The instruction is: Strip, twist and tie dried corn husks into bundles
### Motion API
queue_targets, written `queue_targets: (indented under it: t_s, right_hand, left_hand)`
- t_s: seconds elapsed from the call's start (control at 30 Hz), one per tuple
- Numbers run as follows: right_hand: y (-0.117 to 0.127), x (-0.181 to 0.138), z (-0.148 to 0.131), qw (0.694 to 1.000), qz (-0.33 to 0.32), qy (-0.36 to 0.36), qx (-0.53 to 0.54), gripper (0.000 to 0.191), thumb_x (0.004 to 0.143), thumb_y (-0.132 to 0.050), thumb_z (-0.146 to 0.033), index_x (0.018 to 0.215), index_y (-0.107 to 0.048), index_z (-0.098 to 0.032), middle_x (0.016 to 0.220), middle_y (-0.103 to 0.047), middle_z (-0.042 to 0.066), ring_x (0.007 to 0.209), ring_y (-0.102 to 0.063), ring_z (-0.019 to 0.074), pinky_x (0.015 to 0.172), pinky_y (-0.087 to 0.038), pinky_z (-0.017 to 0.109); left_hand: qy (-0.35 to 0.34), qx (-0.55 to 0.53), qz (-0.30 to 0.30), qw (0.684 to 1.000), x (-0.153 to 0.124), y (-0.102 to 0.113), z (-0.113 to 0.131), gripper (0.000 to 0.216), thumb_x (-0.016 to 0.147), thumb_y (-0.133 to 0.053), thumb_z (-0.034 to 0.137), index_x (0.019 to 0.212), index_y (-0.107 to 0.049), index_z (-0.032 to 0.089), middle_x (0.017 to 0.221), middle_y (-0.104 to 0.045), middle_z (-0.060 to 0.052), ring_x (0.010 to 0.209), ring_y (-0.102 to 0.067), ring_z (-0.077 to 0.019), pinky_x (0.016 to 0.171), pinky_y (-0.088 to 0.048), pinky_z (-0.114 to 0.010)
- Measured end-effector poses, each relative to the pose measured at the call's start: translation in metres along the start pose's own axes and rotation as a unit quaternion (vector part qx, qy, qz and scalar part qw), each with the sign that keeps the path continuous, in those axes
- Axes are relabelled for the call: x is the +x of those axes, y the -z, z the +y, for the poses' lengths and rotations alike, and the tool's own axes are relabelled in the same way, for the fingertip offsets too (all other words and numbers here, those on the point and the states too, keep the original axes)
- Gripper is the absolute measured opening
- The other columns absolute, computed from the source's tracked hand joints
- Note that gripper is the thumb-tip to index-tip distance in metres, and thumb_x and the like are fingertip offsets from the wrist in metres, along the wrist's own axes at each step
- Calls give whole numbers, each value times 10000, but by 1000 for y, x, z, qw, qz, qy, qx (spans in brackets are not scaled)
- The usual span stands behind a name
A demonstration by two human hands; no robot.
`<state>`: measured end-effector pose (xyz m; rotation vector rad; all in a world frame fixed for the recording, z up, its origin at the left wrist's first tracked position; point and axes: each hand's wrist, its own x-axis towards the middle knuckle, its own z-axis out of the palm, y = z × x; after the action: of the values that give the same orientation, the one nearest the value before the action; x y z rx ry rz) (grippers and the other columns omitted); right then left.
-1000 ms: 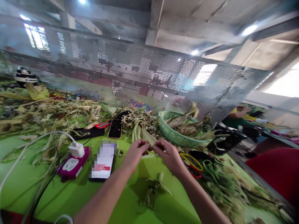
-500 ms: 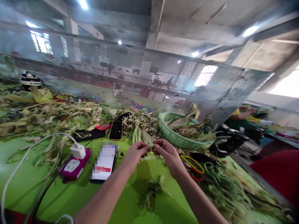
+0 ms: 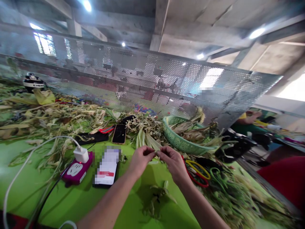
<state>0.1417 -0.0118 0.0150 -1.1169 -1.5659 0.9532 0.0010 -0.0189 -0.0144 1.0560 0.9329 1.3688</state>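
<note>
My left hand and my right hand meet fingertip to fingertip above the green tabletop. Both are closed in a pinch on a small pale green piece of corn husk, mostly hidden by the fingers. Just behind them, a bundle of longer pale husks fans out. Below, between my forearms, lies a small knotted husk piece. Scissors with red and yellow handles rest close to my right wrist.
A green basket of dried husks stands behind my right hand. To the left are a lit phone, a dark phone and a purple power strip with a white charger. Green strands lie right; a perforated metal screen stands behind.
My fingertips have drawn closer together, covering more of the husk piece. The whole view has shifted slightly; the things on the table have kept their places.
</note>
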Motion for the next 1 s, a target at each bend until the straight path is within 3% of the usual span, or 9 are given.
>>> queue_targets:
  t_s: [0.2,0.47,0.6,0.67,0.77,0.9,1.0]
  right_hand:
    - [0,1,3,1000,-9,8,-22,304,714,-704,-445,750,-608,-158,657,-536,-1,620,-462,140,566,-378,249]
    - [-10,0,13,997,34,-18,74,287,634,-789,-382,801,-652,-191,728,-623,11,647,-544,157,597,-436,267]
    - [-6,2,8,998,42,-17,42,217,696,-743,-366,761,-638,-187,669,-579,-12,611,-504,130,579,-401,250]
    - [2,5,2,997,62,-2,39,190,726,-712,-355,751,-619,-191,626,-543,-29,578,-477,117,566,-382,243]
    - [18,10,-8,996,77,20,43,194,733,-699,-353,741,-593,-190,616,-531,-37,560,-473,105,565,-377,237]
    - [39,11,-15,997,66,19,30,253,728,-696,-408,768,-577,-189,600,-540,-35,531,-492,108,546,-395,239]
    - [48,6,-8,998,45,13,30,254,742,-689,-404,790,-564,-189,651,-592,-21,532,-524,105,551,-422,238]
  left_hand:
    - [-20,23,14,999,-2,0,6,207,661,-725,315,758,-642,152,716,-635,-41,674,-555,-152,638,-429,-275]
    - [3,-40,32,999,-1,-2,3,173,638,-705,279,718,-617,153,641,-583,-3,620,-520,-124,617,-407,-255]
    - [16,-14,8,1000,-1,-1,3,221,657,-711,305,795,-653,144,738,-650,-44,654,-558,-139,647,-441,-273]
    - [10,49,-5,999,-1,3,4,215,689,-675,239,882,-670,144,850,-689,-70,706,-586,-146,689,-451,-277]
    - [22,205,-73,976,-2,8,4,173,697,-644,193,860,-685,154,862,-704,-73,733,-602,-164,701,-438,-276]
    - [24,333,-213,918,-10,10,8,153,634,-684,229,783,-691,194,734,-685,-30,609,-564,-163,563,-378,-248]
    - [28,403,-250,880,-22,4,13,194,594,-719,285,771,-693,208,694,-673,-27,552,-538,-163,540,-347,-259]
